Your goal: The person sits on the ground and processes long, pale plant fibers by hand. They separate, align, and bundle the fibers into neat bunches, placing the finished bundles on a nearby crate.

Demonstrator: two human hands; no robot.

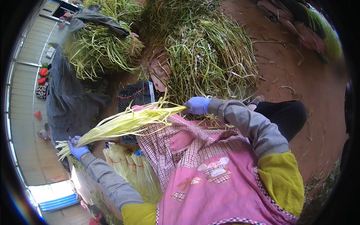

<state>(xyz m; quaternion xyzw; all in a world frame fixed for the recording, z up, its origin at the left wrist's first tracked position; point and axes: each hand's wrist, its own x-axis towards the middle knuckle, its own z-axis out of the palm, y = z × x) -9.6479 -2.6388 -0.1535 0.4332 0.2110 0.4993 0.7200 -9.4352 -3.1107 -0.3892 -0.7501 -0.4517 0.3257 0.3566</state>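
Observation:
A long bunch of pale yellow blanched chives (126, 121) stretches across in front of me, above my lap. Around its whitish stem ends at the left, my left hand (78, 149), in a blue-violet glove, is closed. At the other end my right hand (197, 105), gloved alike, grips the thin yellow leaf tips. Several leaves stick out loosely along the bunch. Below it, a pink checked apron (202, 180) covers my lap. Beside the apron stand several pale bundles (132, 166) tied with red bands.
A black plastic crate (133, 95) stands just beyond the bunch. Large heaps of green leaves (208, 56) and a second pile (101, 50) lie ahead. Dark cloth (73, 92) drapes at the left. Another person's arm (306, 33) shows at upper right, over the reddish dirt floor (284, 67).

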